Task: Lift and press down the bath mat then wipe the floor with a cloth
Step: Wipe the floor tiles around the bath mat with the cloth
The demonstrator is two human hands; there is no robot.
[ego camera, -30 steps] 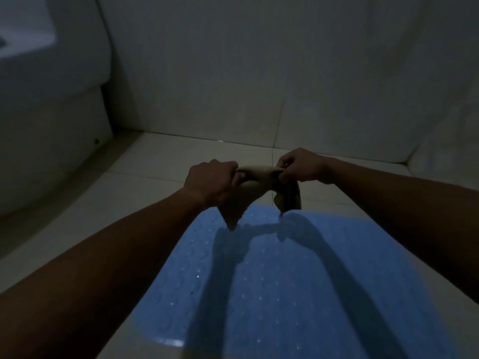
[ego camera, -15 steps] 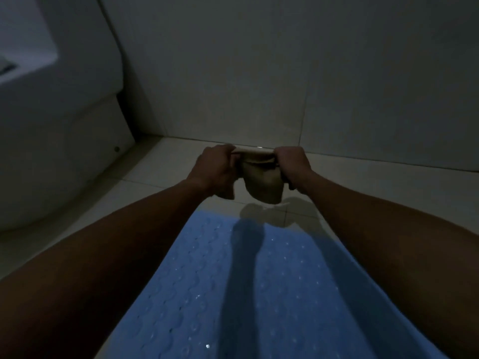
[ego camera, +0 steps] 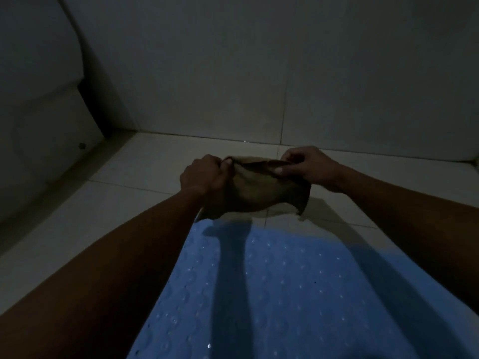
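A brownish cloth (ego camera: 255,193) hangs spread between my two hands, above the pale tiled floor (ego camera: 145,164) just past the far edge of the mat. My left hand (ego camera: 203,174) grips its left top edge in a fist. My right hand (ego camera: 308,165) pinches the right top edge between thumb and fingers. The blue bath mat (ego camera: 285,294), dotted with small holes and bumps, lies flat on the floor below my forearms. Shadows of my arms fall across it.
A white toilet base (ego camera: 46,141) stands at the left, close to the mat. A tiled wall (ego camera: 259,73) closes the space right behind the cloth. A narrow strip of floor runs between the mat and the wall.
My hands have moved apart and the cloth, bunched before, is now stretched wider between them. The view has shifted slightly.
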